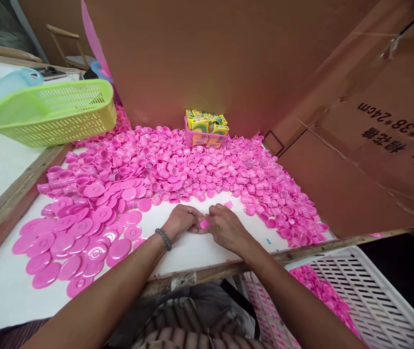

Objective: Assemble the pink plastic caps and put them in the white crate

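My left hand [183,222] and my right hand [224,227] meet over the white tabletop [177,254]. Between their pinched fingertips is a small pink plastic piece [205,224], mostly covered by the fingers, so its exact shape cannot be made out. Just beyond my right hand lies a loose pink bit [227,204]. A wide heap of small pink toy cups [199,167] curves around both hands. To the left, flat round pink toy plates [96,252] lie spread and overlapping.
A pink basket [205,139] of yellow boxes stands in the heap. At left, a green basket [83,121] rests near a wooden rail [14,208]. Cardboard walls [243,58] enclose the back and right. Below the table edge sits a white crate [370,286] with pink pieces.
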### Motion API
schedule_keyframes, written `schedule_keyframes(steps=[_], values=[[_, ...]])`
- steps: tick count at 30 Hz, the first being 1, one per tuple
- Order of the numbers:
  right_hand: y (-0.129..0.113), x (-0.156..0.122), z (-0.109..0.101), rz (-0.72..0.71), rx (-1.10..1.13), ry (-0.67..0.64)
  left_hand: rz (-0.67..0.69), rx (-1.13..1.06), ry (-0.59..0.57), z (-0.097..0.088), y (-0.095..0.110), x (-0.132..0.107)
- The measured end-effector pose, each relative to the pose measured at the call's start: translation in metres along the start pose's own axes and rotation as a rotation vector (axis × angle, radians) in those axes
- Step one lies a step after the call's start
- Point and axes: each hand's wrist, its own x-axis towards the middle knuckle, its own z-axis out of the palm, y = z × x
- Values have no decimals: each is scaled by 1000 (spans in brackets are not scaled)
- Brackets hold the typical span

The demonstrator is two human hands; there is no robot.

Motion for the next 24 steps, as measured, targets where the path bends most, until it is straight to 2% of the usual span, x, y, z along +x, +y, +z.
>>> schedule_keyframes(steps=[6, 9, 15, 20, 24], values=[[6, -21, 22, 135, 368, 214, 37, 59, 4, 4, 3, -8], [3, -26, 24, 214, 429, 303, 79, 134, 23, 5, 2, -8], [-9, -23, 15, 206, 273, 223, 114, 170, -4, 6, -2, -2], [-14, -26, 22, 179, 120, 209, 91, 180, 7, 8, -5, 0], [-7, -27, 32, 190, 222, 246, 107, 158, 16, 9, -5, 1]])
